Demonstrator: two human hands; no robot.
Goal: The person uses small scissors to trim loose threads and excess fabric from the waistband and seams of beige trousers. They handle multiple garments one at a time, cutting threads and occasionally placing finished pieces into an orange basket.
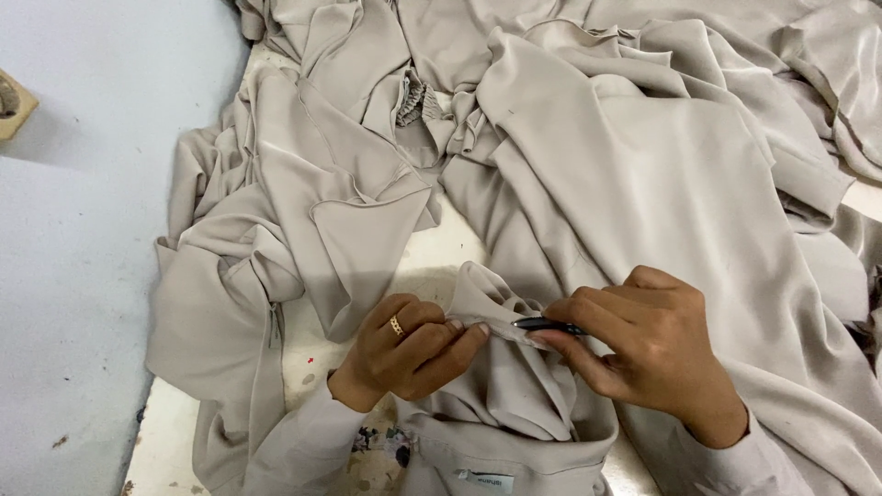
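Beige garment [588, 184] fold pinched by left hand [409, 354]; right hand [643, 354] gripped dark snips [547, 325]; white rectangular label [485, 479] at collar.

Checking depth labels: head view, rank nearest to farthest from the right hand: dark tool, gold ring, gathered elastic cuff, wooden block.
1. Dark tool: pinched in the right hand.
2. Gold ring: on the left hand, just beside.
3. Gathered elastic cuff: up in the fabric pile.
4. Wooden block: far left edge.

Beige plain fabric [643, 184]; dark tool [547, 325]; gold ring [396, 325]; white table [432, 257]; pale blue-grey floor [83, 276].
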